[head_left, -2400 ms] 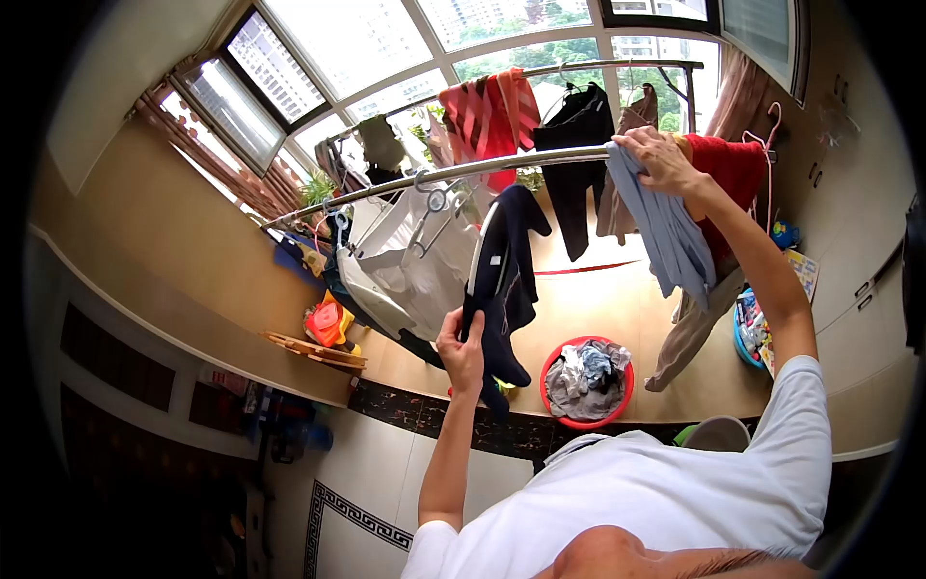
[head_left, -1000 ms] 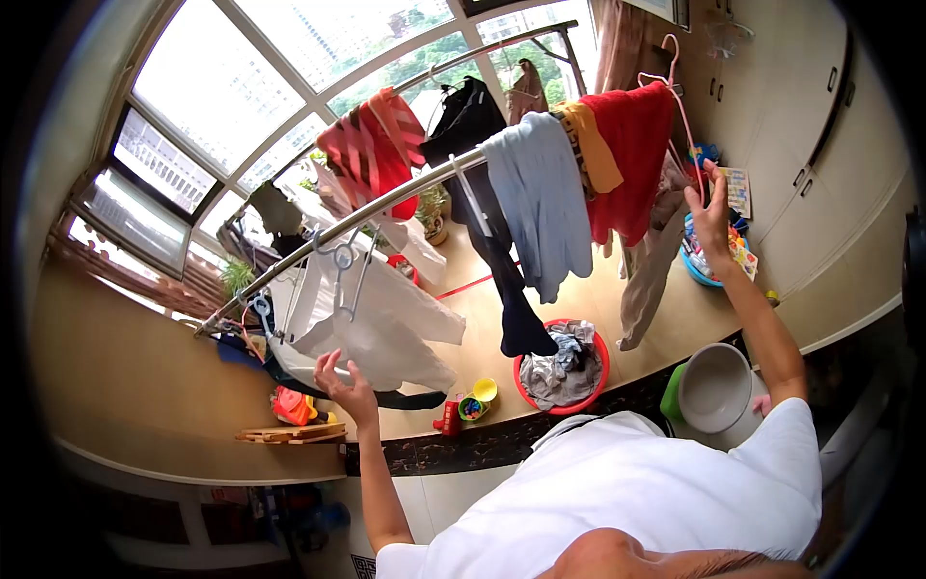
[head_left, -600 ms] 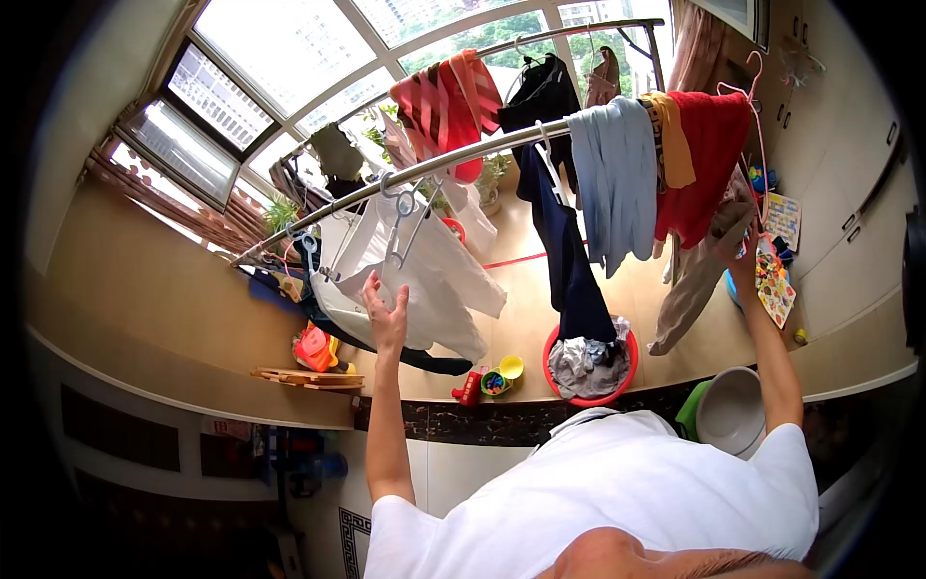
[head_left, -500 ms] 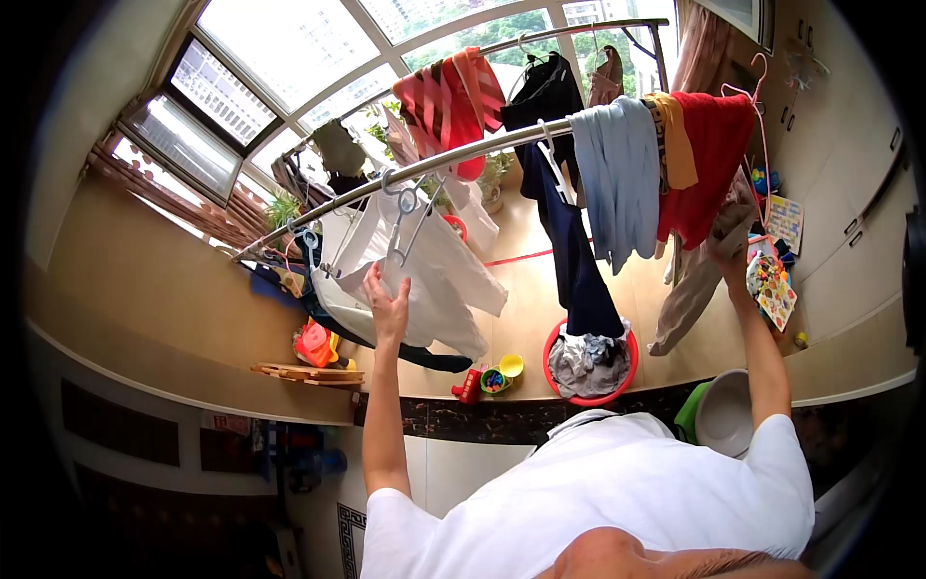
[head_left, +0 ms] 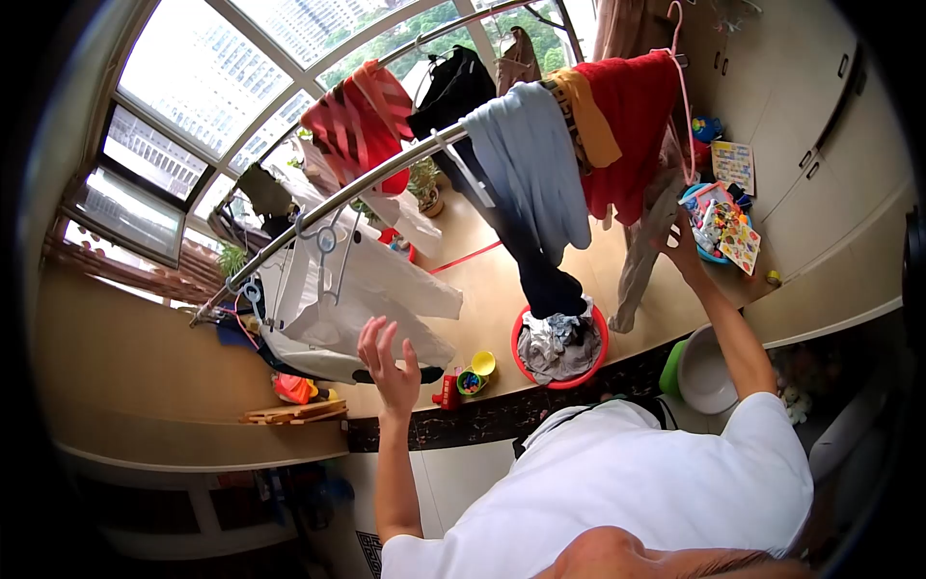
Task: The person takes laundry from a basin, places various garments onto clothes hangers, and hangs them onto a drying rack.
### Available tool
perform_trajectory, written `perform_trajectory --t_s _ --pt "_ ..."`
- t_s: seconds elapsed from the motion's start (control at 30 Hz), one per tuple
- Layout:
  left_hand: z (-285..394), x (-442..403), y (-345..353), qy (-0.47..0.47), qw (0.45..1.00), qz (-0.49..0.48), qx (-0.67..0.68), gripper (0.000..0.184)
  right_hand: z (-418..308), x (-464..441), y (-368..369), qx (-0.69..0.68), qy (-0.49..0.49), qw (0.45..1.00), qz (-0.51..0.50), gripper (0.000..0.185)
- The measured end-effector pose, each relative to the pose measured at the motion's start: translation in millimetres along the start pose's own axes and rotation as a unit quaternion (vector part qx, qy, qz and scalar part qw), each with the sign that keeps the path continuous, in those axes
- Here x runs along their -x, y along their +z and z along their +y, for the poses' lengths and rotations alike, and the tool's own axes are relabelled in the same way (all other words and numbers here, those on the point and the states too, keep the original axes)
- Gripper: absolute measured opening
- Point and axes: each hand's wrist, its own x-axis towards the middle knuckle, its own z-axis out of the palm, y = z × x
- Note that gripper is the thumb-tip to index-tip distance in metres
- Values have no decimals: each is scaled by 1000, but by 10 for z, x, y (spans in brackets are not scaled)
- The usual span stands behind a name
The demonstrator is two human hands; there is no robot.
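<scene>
Fingers (head_left: 370, 340) spread wide, left hand (head_left: 391, 372) empty near white clothes (head_left: 386, 289).
In the head view, the right hand (head_left: 680, 249) is by the grey-brown trousers (head_left: 640, 265), below the red cloth (head_left: 632, 125); its pinch cannot be told. This looks like handling hung clothes; moving any seems to need a firm hold.

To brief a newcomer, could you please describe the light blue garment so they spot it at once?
Find the near rail running diagonally in front of the big windows. Follow it right, past the navy garment. The light blue garment drapes over the rail just before the orange cloth, its pale blue setting it apart from both.
</scene>
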Motion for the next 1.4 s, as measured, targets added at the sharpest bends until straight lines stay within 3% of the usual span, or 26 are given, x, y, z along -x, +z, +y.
perform_trajectory --t_s 0.03,0.13,0.17,0.23,0.33,0.37,0.5,0.57,0.7,0.77,0.83,0.9,0.97,1.03,1.1,1.13,1.23,1.3,1.37,1.4 --pt "62 34 29 -4 1000 3 19 38 -409 21 -71 -23 7 999 -25 77" --pt "265 21 104 -18 998 24 63 33 -915 -288 -372 -63 -55 992 90 56" --pt "327 -10 154 -19 996 23 78 31 -1382 -352 -348 -125 -120 980 96 47" --pt "458 -61 230 -20 994 19 106 29 -1727 -685 -387 -126 -95 986 47 45" --pt "716 -184 357 -20 986 24 165 29 -2191 -940 -232 -162 57 983 -62 38" --pt "794 -211 396 -17 983 27 183 29 -2111 -1079 -192 -203 72 975 -57 26" --pt "1013 -215 445 -2 976 11 218 27 -2126 -1518 -426 -296 34 950 97 11" --pt "1117 -148 426 -31 973 3 230 24 -2176 -1717 -781 -346 68 932 82 24" --pt "1201 308 519 -91 963 -36 251 23 -2492 -1026 -742 -339 149 928 -42 28" --pt "1298 563 627 -151 939 -87 295 23 -2570 -352 -469 -333 106 930 -114 24" --pt "1523 610 683 -114 928 -130 329 24 -2724 228 -182 -305 87 924 -211 21" --pt "1826 486 643 -109 904 -177 373 42 -2770 511 69 -332 40 874 -351 17" --pt "2155 251 573 -92 901 -165 391 76 -2993 682 311 -352 19 827 -437 13" --pt "2236 262 683 -109 888 -172 413 79 -3144 793 526 -386 -31 792 -472 12" --pt "2106 547 870 -221 806 -257 485 75 -3415 785 679 -414 -16 747 -520 15" --pt "2069 676 877 -265 779 -281 494 64 -3537 839 755 -420 -17 741 -523 16" --pt "1716 1579 1125 -339 812 -178 440 52 -3814 1012 1037 -384 -60 716 -580 21" --pt "1613 1957 847 -359 823 -54 436 46 -3873 1242 1297 -363 -83 696 -614 38" --pt "1612 2161 383 -448 828 49 334 36 -3958 1517 1543 -360 -121 673 -635 44" --pt "1362 2499 348 -418 879 64 220 39 -3944 1745 1699 -397 -123 658 -628 50"
